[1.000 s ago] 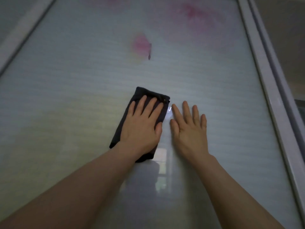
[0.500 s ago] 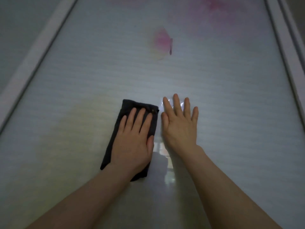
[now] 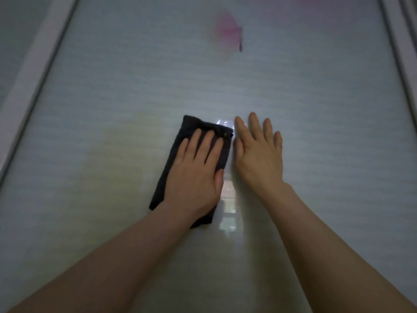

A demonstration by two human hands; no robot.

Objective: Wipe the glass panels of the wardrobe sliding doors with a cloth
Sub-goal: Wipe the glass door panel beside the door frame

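Note:
A frosted, ribbed glass panel (image 3: pixel 316 109) of the wardrobe sliding door fills the view. A folded dark cloth (image 3: pixel 173 159) lies flat against it at the centre. My left hand (image 3: pixel 196 175) presses on the cloth with straight fingers, covering most of its lower half. My right hand (image 3: pixel 259 154) lies flat on the bare glass just right of the cloth, fingers straight and spread a little. Both forearms reach in from the bottom edge.
A pale door frame (image 3: pixel 33 71) runs diagonally along the left of the panel, and another frame (image 3: pixel 397 41) along the right. A blurred pink shape (image 3: pixel 228 32) shows through the glass above the hands. A bright reflection (image 3: pixel 228 199) sits between my wrists.
The view has shifted so the panel and pink shape sit further right and lower. Both hands and the cloth have slid down the glass a little, staying side by side.

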